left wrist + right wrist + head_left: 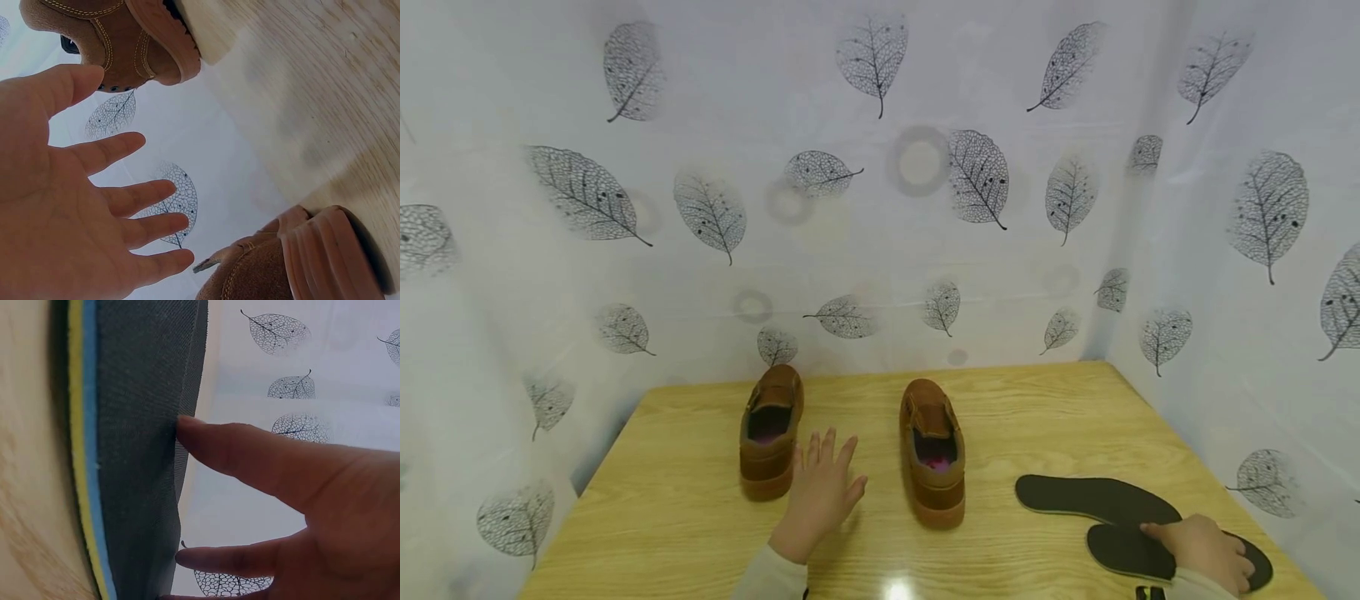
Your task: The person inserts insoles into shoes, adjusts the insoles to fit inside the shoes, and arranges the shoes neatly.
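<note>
Two brown loafers stand side by side on the wooden table, toes pointing away: the left loafer [767,462] and the right loafer [934,492]. My left hand [822,493] is held between them with its fingers spread and nothing in it; both shoes also appear in the left wrist view. At the right lie two dark insoles, the rear insole [1075,493] partly overlapping the front insole [1123,550]. Over them is my right hand [1210,550], thumb and fingers apart, fingertips at the dark top of an insole [134,450] with blue and yellow layers along its edge.
The light wooden table [685,467] ends at the back against a white curtain [880,250] printed with leaf shapes. The same cloth hangs along the left and right sides. Pink shows inside the right loafer.
</note>
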{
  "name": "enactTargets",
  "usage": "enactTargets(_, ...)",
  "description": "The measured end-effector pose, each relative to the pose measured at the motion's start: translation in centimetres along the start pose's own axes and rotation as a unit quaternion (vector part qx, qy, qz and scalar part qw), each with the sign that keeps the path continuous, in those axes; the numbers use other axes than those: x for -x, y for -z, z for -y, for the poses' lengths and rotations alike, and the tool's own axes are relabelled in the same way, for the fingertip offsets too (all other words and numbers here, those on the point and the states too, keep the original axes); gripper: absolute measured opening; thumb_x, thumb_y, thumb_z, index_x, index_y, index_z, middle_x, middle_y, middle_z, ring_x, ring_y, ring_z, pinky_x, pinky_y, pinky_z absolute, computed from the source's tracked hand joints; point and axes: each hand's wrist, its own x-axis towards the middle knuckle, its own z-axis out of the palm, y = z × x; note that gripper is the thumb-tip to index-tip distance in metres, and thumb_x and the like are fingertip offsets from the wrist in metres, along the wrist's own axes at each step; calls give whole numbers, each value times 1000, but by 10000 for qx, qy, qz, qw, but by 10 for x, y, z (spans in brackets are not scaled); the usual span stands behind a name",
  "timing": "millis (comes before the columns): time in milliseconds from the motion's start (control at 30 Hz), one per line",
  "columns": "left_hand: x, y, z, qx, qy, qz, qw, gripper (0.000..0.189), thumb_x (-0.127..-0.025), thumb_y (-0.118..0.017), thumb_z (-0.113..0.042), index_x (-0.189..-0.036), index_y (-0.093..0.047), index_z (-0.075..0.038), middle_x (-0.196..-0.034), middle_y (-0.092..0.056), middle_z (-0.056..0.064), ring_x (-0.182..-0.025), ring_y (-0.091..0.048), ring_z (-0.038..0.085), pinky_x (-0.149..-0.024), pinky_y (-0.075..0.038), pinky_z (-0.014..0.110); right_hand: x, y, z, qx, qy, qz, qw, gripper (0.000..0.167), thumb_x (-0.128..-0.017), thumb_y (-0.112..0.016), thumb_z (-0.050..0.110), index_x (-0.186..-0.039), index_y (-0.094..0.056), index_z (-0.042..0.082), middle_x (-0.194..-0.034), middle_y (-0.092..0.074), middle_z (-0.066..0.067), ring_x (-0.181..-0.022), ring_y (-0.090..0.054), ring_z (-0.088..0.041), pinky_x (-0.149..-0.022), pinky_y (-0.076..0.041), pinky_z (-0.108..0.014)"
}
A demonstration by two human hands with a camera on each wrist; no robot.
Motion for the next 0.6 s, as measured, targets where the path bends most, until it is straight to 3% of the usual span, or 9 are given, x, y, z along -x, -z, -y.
enactTargets(167,-1,-2,1,20,22,-57,10000,54,-90,-66,-32,-136,-51,-7,-141,-40,30,-130,-34,52,-103,-25,68,3,1,0,158,-245,87,9995,92,-91,-59,44,-126,-21,-32,-117,-18,-57,-113,-23,-68,-100,-28,-64)
enactTargets(333,0,-4,1,51,25,-110,9999,54,-90,-66,-32,-135,-52,-7,-140,-41,31,-130,-35,52,-103,-25,67,4,1,0,353,-416,55,9985,93,-90,-58,49,-123,-26,-31,-115,-27,-54,-109,-27,-64,-95,-32,-59)
enactTargets(600,1,-4,2,66,-19,-187,9998,53,-89,-67,-31,-134,-53,-6,-139,-42,31,-129,-35,53,-102,-26,68,-1,-2,-2,529,-291,-112,9981,91,-89,-58,52,-115,-32,-32,-113,-29,-54,-107,-30,-65,-91,-36,-58)
